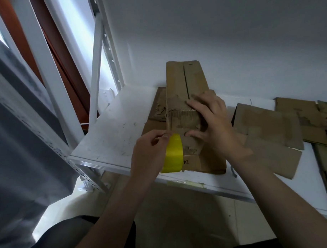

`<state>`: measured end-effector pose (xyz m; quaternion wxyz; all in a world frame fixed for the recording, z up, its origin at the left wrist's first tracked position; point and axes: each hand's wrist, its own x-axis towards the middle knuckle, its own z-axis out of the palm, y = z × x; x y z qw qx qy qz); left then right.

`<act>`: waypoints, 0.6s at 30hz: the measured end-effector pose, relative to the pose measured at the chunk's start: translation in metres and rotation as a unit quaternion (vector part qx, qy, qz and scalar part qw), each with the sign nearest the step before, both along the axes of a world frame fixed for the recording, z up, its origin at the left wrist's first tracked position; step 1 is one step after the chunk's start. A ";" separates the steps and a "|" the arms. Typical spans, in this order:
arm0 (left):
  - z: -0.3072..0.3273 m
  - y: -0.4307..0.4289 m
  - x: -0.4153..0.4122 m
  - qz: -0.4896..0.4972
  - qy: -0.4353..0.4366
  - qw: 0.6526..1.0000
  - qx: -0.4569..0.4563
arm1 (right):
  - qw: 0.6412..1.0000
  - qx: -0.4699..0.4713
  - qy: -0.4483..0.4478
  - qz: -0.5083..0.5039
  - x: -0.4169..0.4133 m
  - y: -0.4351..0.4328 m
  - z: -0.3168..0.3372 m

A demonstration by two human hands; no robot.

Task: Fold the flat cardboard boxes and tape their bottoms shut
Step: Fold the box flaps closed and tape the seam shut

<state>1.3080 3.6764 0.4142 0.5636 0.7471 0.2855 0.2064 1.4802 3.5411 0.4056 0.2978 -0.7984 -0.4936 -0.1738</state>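
yellow tape pinched by left hand, right hand on box

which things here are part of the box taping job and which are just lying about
Job: folded box; yellow tape pinched by the left hand; right hand pressing on the box; flat cardboard on the white table.
Lying about: grey fabric; metal rack frame.

Bare shelf left; flat cardboard right
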 end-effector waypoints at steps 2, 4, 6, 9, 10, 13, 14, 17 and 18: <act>0.006 -0.001 -0.003 -0.004 -0.004 1.000 -0.014 | 1.000 -0.008 0.003 0.004 -0.003 0.000 0.002; 0.015 -0.003 -0.007 0.000 -0.005 1.000 -0.020 | 0.999 -0.006 0.033 0.013 -0.009 0.000 0.010; 0.021 -0.004 -0.011 0.003 -0.007 0.999 -0.033 | 0.998 0.010 0.058 0.011 -0.016 -0.001 0.021; 0.025 -0.005 -0.017 0.003 -0.007 0.998 -0.056 | 0.997 0.057 0.040 -0.023 -0.035 -0.011 0.035; 0.027 -0.006 -0.020 0.005 -0.009 0.998 -0.066 | 0.997 0.067 0.028 -0.030 -0.043 -0.015 0.039; 0.034 -0.013 -0.026 0.004 -0.019 0.994 -0.105 | 0.996 0.033 0.077 -0.022 -0.070 -0.024 0.048; 0.038 -0.017 -0.028 0.001 -0.024 0.991 -0.133 | 0.993 0.007 0.116 -0.013 -0.081 -0.026 0.049; 0.050 -0.032 -0.037 -0.031 -0.058 0.968 -0.242 | 0.985 -0.027 0.173 0.000 -0.110 -0.032 0.048; 0.054 -0.036 -0.040 -0.045 -0.069 0.962 -0.260 | 0.982 -0.005 0.187 0.003 -0.117 -0.035 0.048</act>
